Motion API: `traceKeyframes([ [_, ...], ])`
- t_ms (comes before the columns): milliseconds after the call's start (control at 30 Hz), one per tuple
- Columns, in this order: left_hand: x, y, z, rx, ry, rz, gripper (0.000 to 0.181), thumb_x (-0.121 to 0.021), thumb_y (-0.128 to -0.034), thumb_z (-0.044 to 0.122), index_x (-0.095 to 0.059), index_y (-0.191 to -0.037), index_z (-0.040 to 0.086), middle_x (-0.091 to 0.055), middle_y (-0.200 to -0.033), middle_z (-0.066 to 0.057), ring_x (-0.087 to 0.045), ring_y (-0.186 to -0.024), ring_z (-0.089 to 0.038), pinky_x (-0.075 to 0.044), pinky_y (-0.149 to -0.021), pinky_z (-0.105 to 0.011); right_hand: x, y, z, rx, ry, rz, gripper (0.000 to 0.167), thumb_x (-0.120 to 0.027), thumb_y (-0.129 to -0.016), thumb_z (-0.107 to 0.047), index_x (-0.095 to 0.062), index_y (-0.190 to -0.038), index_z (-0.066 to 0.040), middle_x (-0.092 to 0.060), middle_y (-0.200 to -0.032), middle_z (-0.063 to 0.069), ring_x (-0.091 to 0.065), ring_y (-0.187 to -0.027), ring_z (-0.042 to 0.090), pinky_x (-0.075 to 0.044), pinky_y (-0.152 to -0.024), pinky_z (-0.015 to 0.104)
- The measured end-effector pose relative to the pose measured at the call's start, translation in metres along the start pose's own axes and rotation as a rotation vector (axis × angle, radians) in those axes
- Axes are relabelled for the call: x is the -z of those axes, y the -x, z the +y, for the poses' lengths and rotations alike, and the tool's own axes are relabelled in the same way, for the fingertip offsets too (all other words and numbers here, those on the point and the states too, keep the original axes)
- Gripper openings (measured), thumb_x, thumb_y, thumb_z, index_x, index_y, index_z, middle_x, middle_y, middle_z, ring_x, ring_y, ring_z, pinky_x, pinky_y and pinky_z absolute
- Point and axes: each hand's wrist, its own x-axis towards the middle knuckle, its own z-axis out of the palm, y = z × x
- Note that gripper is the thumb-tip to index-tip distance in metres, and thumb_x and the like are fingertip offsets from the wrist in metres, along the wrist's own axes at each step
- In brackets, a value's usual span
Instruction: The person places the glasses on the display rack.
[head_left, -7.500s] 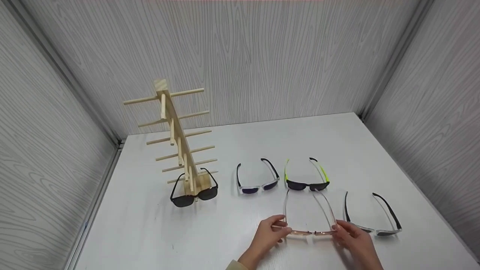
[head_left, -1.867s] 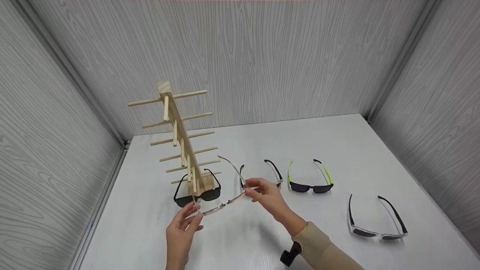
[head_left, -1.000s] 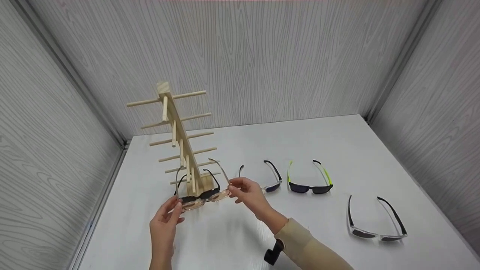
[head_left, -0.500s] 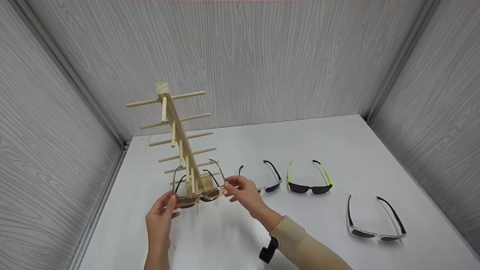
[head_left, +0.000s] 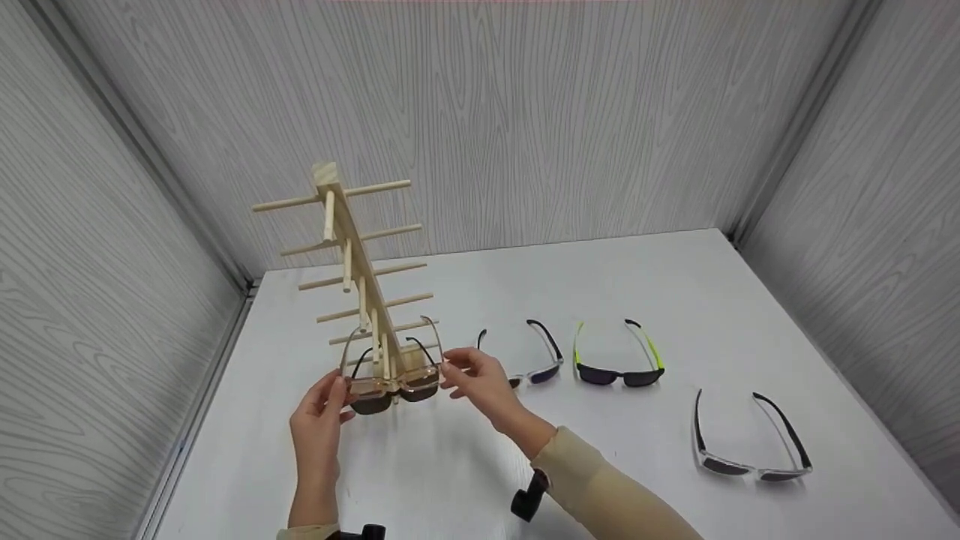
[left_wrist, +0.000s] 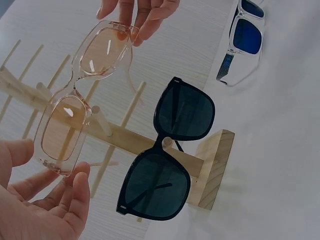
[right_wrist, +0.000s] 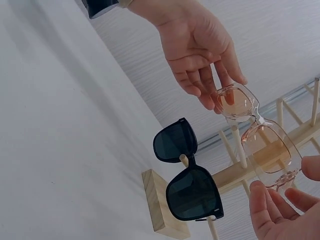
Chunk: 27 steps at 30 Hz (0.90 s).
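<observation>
Left grip and right grip, and look, each pinches one end of the pink glasses! Across the white surface, right of the rack, lie a blue-lensed pair, a green-armed pair and a grey-lensed pair. The pink ones sit before the rack, arms either side of its post, higher than the black sunglasses. Touching a peg? I can't tell.
</observation>
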Motion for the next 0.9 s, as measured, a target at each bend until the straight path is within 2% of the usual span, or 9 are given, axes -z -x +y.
traceKeyframes([
  [200, 0.000, -0.005, -0.005, 0.006, 0.032, 0.002, 0.042, -0.057, -0.0925, 0.034, -0.057, -0.124, 0.006, -0.061, -0.113, -0.017, -0.064, -0.089, -0.015, -0.052, -0.068, -0.024, -0.004, -0.004, 0.005, -0.001, -0.017, -0.011, 0.034, -0.060, -0.092, -0.019, -0.055, -0.119, 0.001, -0.060, -0.106, 0.011, -0.063, -0.092, 0.030, -0.053, -0.071, 0.033],
  [400, 0.001, -0.013, -0.015, 0.025, 0.072, -0.004, 0.045, -0.056, -0.0925, 0.036, -0.055, -0.126, 0.006, -0.060, -0.117, -0.017, -0.063, -0.094, -0.018, -0.052, -0.071, -0.024, -0.007, -0.007, 0.008, -0.011, -0.013, -0.016, 0.035, -0.057, -0.094, -0.017, -0.053, -0.123, 0.003, -0.059, -0.112, 0.013, -0.061, -0.096, 0.034, -0.052, -0.076, 0.041],
  [467, 0.002, -0.026, -0.036, -0.006, 0.152, -0.020, 0.044, -0.057, -0.0921, 0.035, -0.056, -0.126, 0.007, -0.061, -0.115, -0.014, -0.063, -0.093, -0.018, -0.052, -0.069, -0.024, -0.009, -0.009, 0.009, -0.015, -0.018, -0.011, 0.036, -0.058, -0.093, -0.018, -0.053, -0.123, 0.002, -0.059, -0.112, 0.013, -0.061, -0.096, 0.033, -0.052, -0.077, 0.042],
  [600, 0.005, -0.041, -0.061, -0.022, 0.247, -0.047, 0.043, -0.059, -0.0912, 0.034, -0.057, -0.126, 0.008, -0.064, -0.111, -0.009, -0.063, -0.092, -0.018, -0.052, -0.067, -0.025, -0.011, -0.011, 0.009, -0.014, -0.034, -0.007, 0.036, -0.059, -0.092, -0.019, -0.054, -0.121, 0.002, -0.059, -0.112, 0.012, -0.061, -0.096, 0.033, -0.053, -0.076, 0.039],
  [633, 0.005, -0.041, -0.062, -0.020, 0.244, -0.048, 0.044, -0.058, -0.0913, 0.035, -0.056, -0.126, 0.008, -0.063, -0.111, -0.009, -0.063, -0.092, -0.017, -0.053, -0.068, -0.025, -0.012, -0.011, 0.010, -0.015, -0.037, -0.007, 0.036, -0.059, -0.092, -0.019, -0.054, -0.121, 0.002, -0.058, -0.112, 0.012, -0.061, -0.097, 0.033, -0.052, -0.077, 0.039],
  [700, 0.004, -0.034, -0.047, 0.009, 0.183, -0.034, 0.049, -0.057, -0.0914, 0.039, -0.054, -0.128, 0.007, -0.061, -0.114, -0.012, -0.061, -0.094, -0.018, -0.053, -0.070, -0.026, -0.012, -0.012, 0.011, -0.014, -0.034, -0.008, 0.037, -0.059, -0.093, -0.019, -0.053, -0.122, 0.003, -0.058, -0.113, 0.013, -0.061, -0.097, 0.033, -0.052, -0.078, 0.040],
  [767, 0.003, -0.030, -0.038, 0.013, 0.161, -0.022, 0.050, -0.057, -0.0912, 0.040, -0.054, -0.128, 0.006, -0.061, -0.115, -0.013, -0.062, -0.094, -0.017, -0.053, -0.070, -0.025, -0.012, -0.012, 0.013, -0.014, -0.026, -0.009, 0.039, -0.058, -0.093, -0.020, -0.052, -0.123, 0.003, -0.057, -0.114, 0.013, -0.061, -0.098, 0.032, -0.051, -0.080, 0.042],
  [833, 0.001, -0.021, -0.021, 0.039, 0.107, -0.013, 0.052, -0.055, -0.0916, 0.042, -0.053, -0.128, 0.006, -0.059, -0.118, -0.015, -0.061, -0.096, -0.018, -0.053, -0.073, -0.027, -0.012, -0.013, 0.014, -0.015, -0.019, -0.008, 0.040, -0.058, -0.093, -0.021, -0.052, -0.124, 0.003, -0.057, -0.116, 0.014, -0.061, -0.098, 0.029, -0.050, -0.082, 0.044],
  [900, 0.001, -0.019, -0.014, 0.051, 0.108, -0.019, 0.049, -0.054, -0.0927, 0.040, -0.053, -0.128, 0.006, -0.058, -0.119, -0.015, -0.061, -0.097, -0.018, -0.053, -0.074, -0.027, -0.012, -0.014, 0.014, -0.019, -0.016, -0.008, 0.040, -0.058, -0.093, -0.021, -0.052, -0.124, 0.003, -0.057, -0.118, 0.014, -0.061, -0.098, 0.028, -0.050, -0.083, 0.045],
])
